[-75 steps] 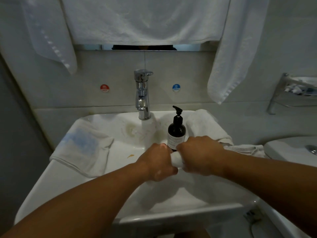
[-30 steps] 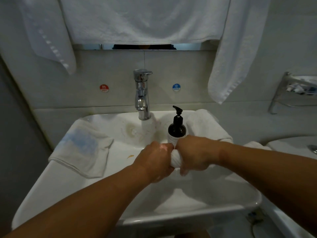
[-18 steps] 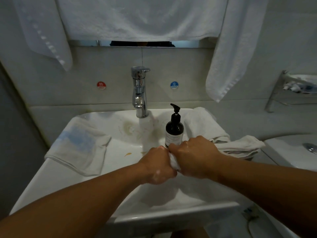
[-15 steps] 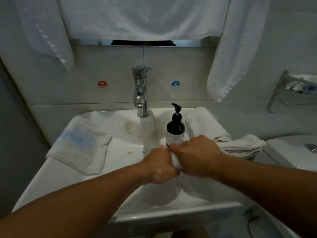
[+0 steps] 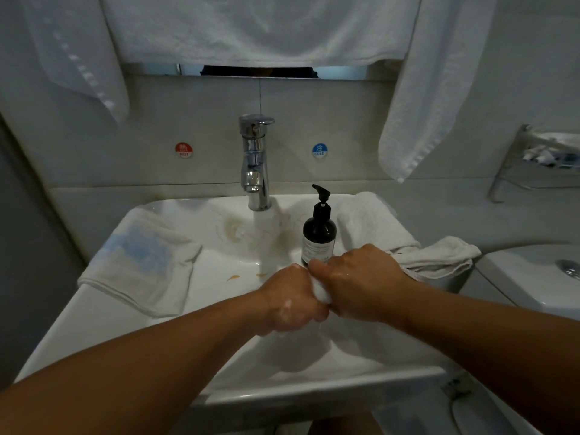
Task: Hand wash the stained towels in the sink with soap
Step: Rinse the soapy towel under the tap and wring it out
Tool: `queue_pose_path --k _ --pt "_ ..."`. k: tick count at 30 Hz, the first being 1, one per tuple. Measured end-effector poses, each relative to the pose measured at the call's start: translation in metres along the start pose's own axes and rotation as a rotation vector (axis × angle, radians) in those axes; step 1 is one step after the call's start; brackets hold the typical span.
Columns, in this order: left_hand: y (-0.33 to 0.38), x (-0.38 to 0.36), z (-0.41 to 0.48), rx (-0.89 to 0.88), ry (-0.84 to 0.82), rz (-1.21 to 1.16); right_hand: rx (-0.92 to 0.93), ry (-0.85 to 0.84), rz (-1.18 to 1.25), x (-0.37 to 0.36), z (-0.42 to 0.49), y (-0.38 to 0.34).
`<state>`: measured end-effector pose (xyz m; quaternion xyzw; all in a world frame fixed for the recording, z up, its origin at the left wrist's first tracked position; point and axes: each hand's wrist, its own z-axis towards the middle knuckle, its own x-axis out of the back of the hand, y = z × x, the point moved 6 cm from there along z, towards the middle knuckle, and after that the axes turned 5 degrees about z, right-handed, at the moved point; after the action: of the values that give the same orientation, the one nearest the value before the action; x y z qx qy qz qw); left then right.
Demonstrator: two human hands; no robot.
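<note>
Over the white sink [image 5: 94, 312], my left hand [image 5: 290, 301] and my right hand [image 5: 361, 282] are both fisted round a small white towel [image 5: 321, 291]; only a rolled bit of it shows between the fists. Soap foam sits on my left hand. A dark pump soap bottle [image 5: 319, 233] stands just behind my hands. A blue-stained towel [image 5: 141, 259] lies over the sink's left rim. Another white towel [image 5: 373, 224] drapes over the right rim.
A chrome faucet [image 5: 255, 161] rises at the back of the sink. Orange stains [image 5: 233, 277] mark the basin. White towels [image 5: 260, 26] hang above, one [image 5: 420, 89] at the right. A metal rack [image 5: 539, 158] is on the right wall, a toilet tank [image 5: 539, 277] beside the sink.
My fists have stayed together on the towel, shifting slightly as they twist it. The towel on the right rim now shows more behind my right wrist.
</note>
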<state>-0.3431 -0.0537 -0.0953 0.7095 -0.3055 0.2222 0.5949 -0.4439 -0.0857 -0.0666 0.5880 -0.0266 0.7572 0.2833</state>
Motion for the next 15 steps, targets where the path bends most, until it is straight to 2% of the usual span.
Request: queue_pose_path --k 5,10,15 --pt "0.007 0.01 -0.001 -0.132 0.03 0.205 -0.072 -0.015 0.047 0.009 -0.002 0.002" --pt "0.002 0.017 -0.002 -0.175 -0.019 0.25 -0.121 -0.033 0.034 0.009 -0.003 0.005" --pt "0.003 0.021 0.004 -0.277 0.137 0.429 -0.206 -0.328 0.197 0.029 0.006 0.007"
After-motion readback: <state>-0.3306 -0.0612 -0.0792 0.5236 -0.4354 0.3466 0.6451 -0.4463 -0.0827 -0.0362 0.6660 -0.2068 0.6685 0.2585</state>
